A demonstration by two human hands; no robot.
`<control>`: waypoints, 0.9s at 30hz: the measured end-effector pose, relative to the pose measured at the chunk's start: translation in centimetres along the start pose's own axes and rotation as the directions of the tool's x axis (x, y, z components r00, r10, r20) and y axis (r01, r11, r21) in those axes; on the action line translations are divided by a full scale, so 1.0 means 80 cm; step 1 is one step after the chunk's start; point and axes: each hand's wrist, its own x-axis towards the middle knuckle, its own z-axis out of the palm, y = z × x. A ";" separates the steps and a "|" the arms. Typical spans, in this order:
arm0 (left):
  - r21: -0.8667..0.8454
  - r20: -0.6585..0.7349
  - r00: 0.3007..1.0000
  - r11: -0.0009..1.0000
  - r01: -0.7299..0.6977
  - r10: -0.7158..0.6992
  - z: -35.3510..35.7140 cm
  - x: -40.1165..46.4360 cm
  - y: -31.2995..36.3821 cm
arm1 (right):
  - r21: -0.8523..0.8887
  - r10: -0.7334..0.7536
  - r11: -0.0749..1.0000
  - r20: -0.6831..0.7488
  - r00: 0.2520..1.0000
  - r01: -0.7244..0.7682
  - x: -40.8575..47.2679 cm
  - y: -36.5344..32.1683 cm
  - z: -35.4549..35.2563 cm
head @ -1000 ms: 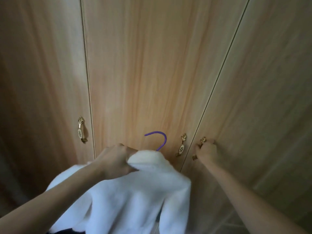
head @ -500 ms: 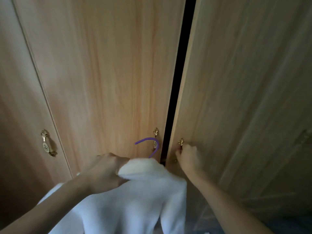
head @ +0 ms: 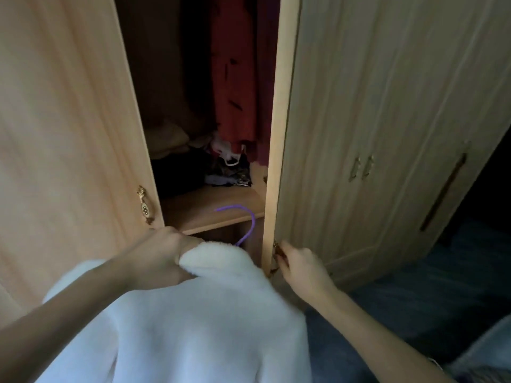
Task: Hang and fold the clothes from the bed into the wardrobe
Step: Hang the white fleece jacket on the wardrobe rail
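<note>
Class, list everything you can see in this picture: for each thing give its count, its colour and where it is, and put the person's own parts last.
Wardrobe doors: two, light wood; left one shut, right one swung open.
Door handles: one brass handle on the left door's edge; another under the right hand, mostly hidden.
Fleece garment: one, white, bottom centre, on a hanger.
Hanger hook: one, purple, above the garment's collar.
Hanging clothes: red, inside the wardrobe; count unclear.
Shelf: one, wood, inside, with a dark jumbled pile on it.
Left hand: grips the garment's collar.
Right hand: on the open door's handle.
</note>
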 end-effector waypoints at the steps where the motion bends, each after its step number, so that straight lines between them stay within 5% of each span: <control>1: 0.022 -0.023 0.999 0.999 -0.043 0.044 0.004 0.009 0.014 | 0.014 0.002 1.000 0.008 1.000 -0.002 -0.008 0.022 -0.015; 3: -0.020 -0.140 0.985 0.995 -0.100 0.096 0.002 0.019 0.040 | 0.027 0.022 0.999 0.016 1.000 -0.023 -0.020 0.069 -0.043; 11: -0.135 -0.291 0.957 0.989 -0.063 0.021 0.024 0.054 0.128 | -0.055 0.254 0.965 -0.016 0.967 -0.255 -0.019 0.224 -0.124; 14: -0.129 -0.317 0.948 0.989 -0.071 0.027 0.029 0.063 0.156 | -0.103 0.239 0.966 0.024 0.971 -0.235 -0.012 0.244 -0.134; 17: -0.152 -0.326 0.945 0.985 -0.079 0.026 0.025 0.071 0.166 | -0.157 0.200 0.971 0.098 0.975 -0.183 -0.021 0.230 -0.143; 22: -0.126 -0.294 0.955 0.989 -0.074 0.034 0.004 0.076 0.166 | -0.481 0.274 0.868 0.252 0.928 -0.125 -0.057 0.172 -0.188; 24: -0.131 -0.280 0.960 0.990 -0.051 0.012 0.000 0.075 0.160 | -0.450 0.191 0.891 0.267 0.944 -0.053 -0.079 0.133 -0.210; 27: -0.156 -0.293 0.956 0.987 -0.040 -0.007 -0.003 0.073 0.155 | -0.338 -0.057 0.937 0.102 0.993 0.088 -0.102 0.069 -0.218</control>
